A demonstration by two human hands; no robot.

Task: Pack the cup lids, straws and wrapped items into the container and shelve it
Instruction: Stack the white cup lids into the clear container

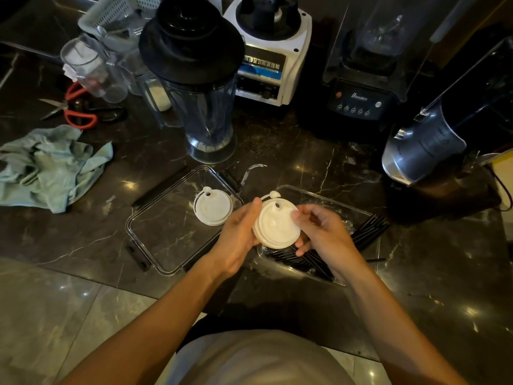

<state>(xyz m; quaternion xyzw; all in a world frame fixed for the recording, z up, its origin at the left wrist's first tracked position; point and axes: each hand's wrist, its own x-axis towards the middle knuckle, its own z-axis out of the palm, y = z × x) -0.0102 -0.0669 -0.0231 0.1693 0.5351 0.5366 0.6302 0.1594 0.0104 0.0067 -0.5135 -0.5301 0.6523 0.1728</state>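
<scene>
Both hands, left [238, 232] and right [323, 234], gripping stacked white cup lids [276, 227] above clear container [358, 211] of black straws [369, 230]; single lid [213, 207] on container cover [155, 232].

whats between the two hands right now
In the head view, a stack of white cup lids, pinched between the left hand and right hand.

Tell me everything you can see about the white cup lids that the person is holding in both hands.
The cup lids are a small stack of round, white, plastic-looking discs, seen from their tops. The uppermost has a small hole near its far edge and a little plug tab sticking out beyond the rim. The left hand grips the stack's left edge, and the right hand touches its right edge with fingertips. The stack is held tilted, above the near-left part of the clear container holding black straws.
</scene>
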